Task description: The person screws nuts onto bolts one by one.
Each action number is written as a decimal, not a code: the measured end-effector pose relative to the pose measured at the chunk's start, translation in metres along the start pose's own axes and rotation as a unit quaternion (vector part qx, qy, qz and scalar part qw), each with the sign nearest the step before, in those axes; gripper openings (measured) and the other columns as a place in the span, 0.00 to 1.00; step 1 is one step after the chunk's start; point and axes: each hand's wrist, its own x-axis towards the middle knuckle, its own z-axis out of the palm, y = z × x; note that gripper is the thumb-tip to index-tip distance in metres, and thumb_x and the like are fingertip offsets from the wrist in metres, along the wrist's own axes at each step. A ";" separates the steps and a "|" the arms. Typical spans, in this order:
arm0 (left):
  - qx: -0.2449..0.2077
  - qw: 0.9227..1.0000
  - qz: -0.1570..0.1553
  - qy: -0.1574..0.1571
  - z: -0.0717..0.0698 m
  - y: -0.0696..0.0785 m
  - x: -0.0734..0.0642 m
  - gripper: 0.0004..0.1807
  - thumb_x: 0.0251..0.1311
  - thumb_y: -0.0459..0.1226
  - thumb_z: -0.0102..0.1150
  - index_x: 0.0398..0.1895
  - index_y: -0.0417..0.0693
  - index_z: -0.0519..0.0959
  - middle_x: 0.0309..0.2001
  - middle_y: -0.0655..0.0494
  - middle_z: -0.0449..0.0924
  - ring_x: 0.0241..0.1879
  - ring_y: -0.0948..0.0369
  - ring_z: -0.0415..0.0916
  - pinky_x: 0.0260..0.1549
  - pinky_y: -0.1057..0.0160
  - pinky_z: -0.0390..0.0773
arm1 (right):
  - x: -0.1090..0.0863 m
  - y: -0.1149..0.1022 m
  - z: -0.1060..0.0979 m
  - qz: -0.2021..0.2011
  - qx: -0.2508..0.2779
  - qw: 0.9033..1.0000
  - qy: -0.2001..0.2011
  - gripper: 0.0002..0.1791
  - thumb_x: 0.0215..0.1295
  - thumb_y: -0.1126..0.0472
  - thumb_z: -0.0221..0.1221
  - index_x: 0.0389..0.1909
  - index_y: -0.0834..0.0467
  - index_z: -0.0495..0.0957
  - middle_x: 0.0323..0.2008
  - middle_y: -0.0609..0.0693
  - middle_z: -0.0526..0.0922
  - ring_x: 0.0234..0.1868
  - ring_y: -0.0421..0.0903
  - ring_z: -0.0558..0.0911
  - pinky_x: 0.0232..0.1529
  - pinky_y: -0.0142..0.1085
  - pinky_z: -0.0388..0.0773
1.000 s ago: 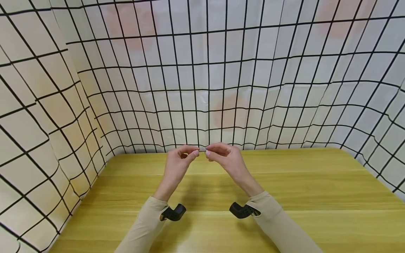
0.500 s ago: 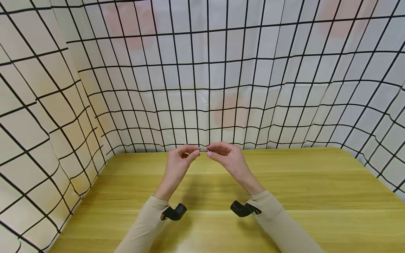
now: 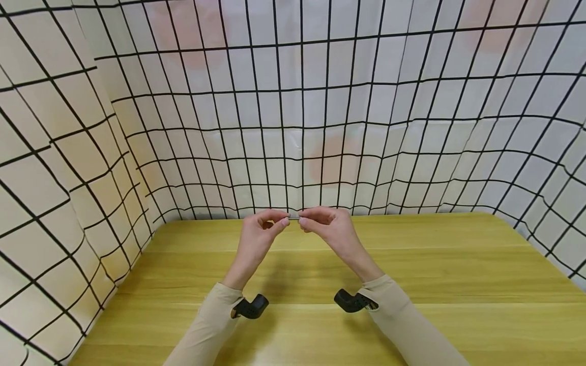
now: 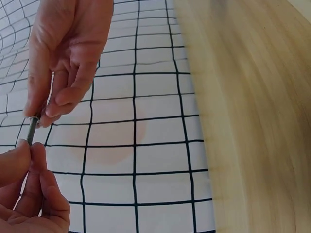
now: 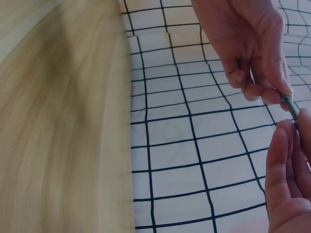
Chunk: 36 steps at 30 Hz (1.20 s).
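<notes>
A thin, threaded metal bolt [image 5: 292, 106] spans the small gap between my two hands. In the head view the bolt [image 3: 294, 218] lies almost level, above the far edge of the table. My left hand [image 3: 258, 235] pinches one end between thumb and fingertips. From the other side, my right hand [image 3: 334, 233] pinches the opposite end the same way. In the left wrist view, a small shiny rim shows on the bolt [image 4: 32, 130] right at the right hand's fingertips. Both ends are covered by fingers.
A wooden table [image 3: 412, 274] stretches beneath both arms. White sheeting with a black grid [image 3: 256, 112] rises behind it and along both sides. Black curved wrist devices [image 3: 252, 307] stick out from both beige sleeves.
My right hand has shifted slightly to the right, and a little more of the bolt shows between the fingertips. The left hand stays nearly still.
</notes>
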 end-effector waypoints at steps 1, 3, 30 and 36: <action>0.000 1.000 0.001 -0.001 0.000 0.000 0.000 0.05 0.62 0.32 0.66 0.39 0.41 0.87 0.36 0.55 0.86 0.35 0.59 0.77 0.35 0.63 0.73 | 0.000 0.000 0.000 0.003 0.000 1.000 0.000 0.13 0.64 0.59 0.66 0.43 0.65 0.84 0.37 0.58 0.86 0.40 0.58 0.84 0.44 0.42 0.81; 0.000 1.000 0.003 -0.003 0.001 -0.001 0.000 0.05 0.62 0.33 0.66 0.39 0.41 0.87 0.36 0.55 0.85 0.35 0.59 0.76 0.35 0.63 0.73 | 0.001 0.001 0.000 0.010 -0.001 1.000 0.001 0.13 0.65 0.58 0.65 0.41 0.65 0.84 0.33 0.57 0.86 0.38 0.60 0.83 0.42 0.42 0.81; -0.016 1.000 -0.007 0.003 0.001 0.041 -0.013 0.05 0.61 0.26 0.63 0.39 0.31 0.85 0.37 0.42 0.84 0.35 0.50 0.74 0.35 0.64 0.69 | -0.003 -0.010 -0.009 -0.011 -0.060 0.996 -0.058 0.14 0.68 0.64 0.62 0.53 0.55 0.78 0.48 0.53 0.83 0.50 0.50 0.80 0.49 0.44 0.77; -0.014 1.000 -0.009 -0.005 0.000 0.042 -0.014 0.06 0.62 0.27 0.63 0.39 0.33 0.85 0.37 0.43 0.84 0.36 0.51 0.75 0.36 0.63 0.69 | -0.010 -0.032 -0.002 -0.013 -0.061 0.997 -0.053 0.10 0.67 0.69 0.61 0.48 0.64 0.80 0.45 0.57 0.83 0.48 0.57 0.81 0.47 0.42 0.78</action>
